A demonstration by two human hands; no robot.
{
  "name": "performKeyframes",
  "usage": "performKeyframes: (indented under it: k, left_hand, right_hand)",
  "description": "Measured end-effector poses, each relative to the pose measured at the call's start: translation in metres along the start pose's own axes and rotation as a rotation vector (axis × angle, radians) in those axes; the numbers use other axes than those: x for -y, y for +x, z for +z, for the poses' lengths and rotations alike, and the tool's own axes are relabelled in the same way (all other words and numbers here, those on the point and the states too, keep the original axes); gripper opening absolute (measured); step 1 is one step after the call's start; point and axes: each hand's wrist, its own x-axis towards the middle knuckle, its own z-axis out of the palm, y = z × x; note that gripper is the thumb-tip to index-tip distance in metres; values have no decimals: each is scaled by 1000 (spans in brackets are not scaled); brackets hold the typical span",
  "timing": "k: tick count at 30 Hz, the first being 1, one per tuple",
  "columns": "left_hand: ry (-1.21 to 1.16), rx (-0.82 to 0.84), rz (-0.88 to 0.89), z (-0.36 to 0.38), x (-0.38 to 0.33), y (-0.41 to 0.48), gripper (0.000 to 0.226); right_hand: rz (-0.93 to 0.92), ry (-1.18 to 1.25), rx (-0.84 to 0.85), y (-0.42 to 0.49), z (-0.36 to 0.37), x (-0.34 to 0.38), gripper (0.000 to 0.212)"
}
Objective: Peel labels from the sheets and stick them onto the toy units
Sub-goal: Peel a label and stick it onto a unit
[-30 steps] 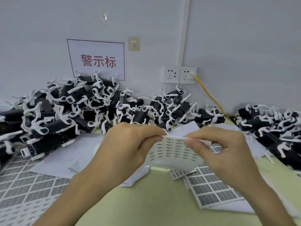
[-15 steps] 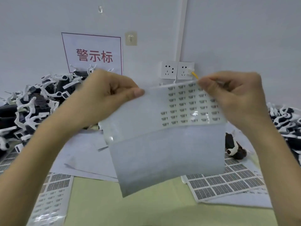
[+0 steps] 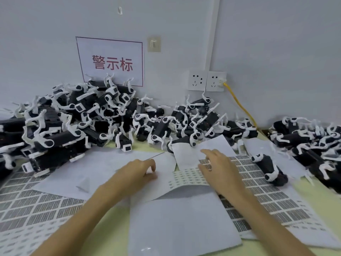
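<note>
A label sheet (image 3: 186,177) lies folded over on the table, with rows of small labels on its upper flap and a blank lower part (image 3: 180,222) toward me. My left hand (image 3: 137,172) has curled fingers and pinches the sheet's left edge. My right hand (image 3: 218,168) rests with spread fingers on the sheet's right end. A big heap of black-and-white toy units (image 3: 83,122) fills the back left. Another heap of toy units (image 3: 313,143) lies at the right. A single toy unit (image 3: 268,168) lies just right of my right hand.
Printed label sheets cover the table at the left (image 3: 27,209) and under my right forearm (image 3: 273,204). Blank white papers (image 3: 96,169) lie behind my hands. Two wall sockets (image 3: 206,81) with a yellow cable (image 3: 239,106) sit on the wall, beside a red-lettered sign (image 3: 110,61).
Both hands have come down from chest height with the label sheet, which now lies folded on the table. The right hand has let go of its top corner and rests flat.
</note>
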Motion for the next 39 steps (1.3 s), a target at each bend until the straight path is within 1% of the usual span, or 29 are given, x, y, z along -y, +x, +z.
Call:
performKeyframes:
  k: [1,2,4,6,7,8,10,11,13,15,18,19,20,21,23,24,25,26,28,29,32,34,36,39]
  left_hand:
    - [45,-38,2,2,-1,-1,26]
    - [116,-77,13,4,-3,-3,31]
    - [267,-174,66,4,-9,-8,39]
    - [274,-250,133,3,-16,-15,45]
    - [241,-248,165,4,-18,-20,48]
    - [237,-212,210,4,-20,-25,50]
    - [284,-64,307,7,-21,-32,56]
    - [257,22,329,10,-20,-35,59]
    - [153,149,285,14,-17,-40,62]
    - [142,161,238,19,-18,-43,63]
    - [230,107,202,24,-28,-47,67]
    - [250,98,191,25,-33,-47,68]
    - [265,92,181,25,-37,-48,70]
    - [275,93,170,25,-39,-48,72]
    - [288,114,155,26,-42,-46,74]
    - [279,128,147,25,-42,-45,75]
    - [244,147,136,26,-42,-44,76]
    - [192,168,122,26,-42,-43,77]
    - [114,200,98,28,-40,-42,78]
    - [109,203,92,29,-40,-42,79]
    - [105,192,94,34,-41,-44,81]
    - [78,192,90,34,-43,-45,80]
    - [14,216,74,29,-44,-45,74]
    - [-149,224,35,12,-50,-41,59]
  right_hand:
    - [-82,31,-2,-2,2,5,55]
    - [-173,50,50,-6,4,11,58]
    - [-305,22,238,-14,8,21,59]
    - [-327,-28,386,-17,11,21,56]
    - [-317,-31,422,-17,11,20,53]
    - [-311,-22,429,-17,11,19,51]
    - [-322,-22,387,-13,11,14,50]
    - [-329,-29,350,-11,11,12,50]
    - [-346,-32,269,-7,10,8,47]
    - [-369,-56,232,-2,9,5,39]
    - [-361,-84,258,9,10,4,32]
    - [-321,-34,257,15,10,4,28]
    - [-244,73,223,22,11,4,26]
    - [-147,213,147,32,11,5,25]
    - [68,435,-59,55,13,4,33]
    - [162,477,-100,68,14,4,40]
    - [229,466,-83,80,16,3,45]
    - [272,414,-26,90,20,3,46]
    - [319,308,75,105,28,4,33]
    - [327,300,72,111,32,5,24]
    - [278,318,-73,119,40,9,29]
    - [214,335,-176,121,41,14,24]
    - [145,377,-303,122,37,22,12]
    - [11,451,-489,122,23,31,19]
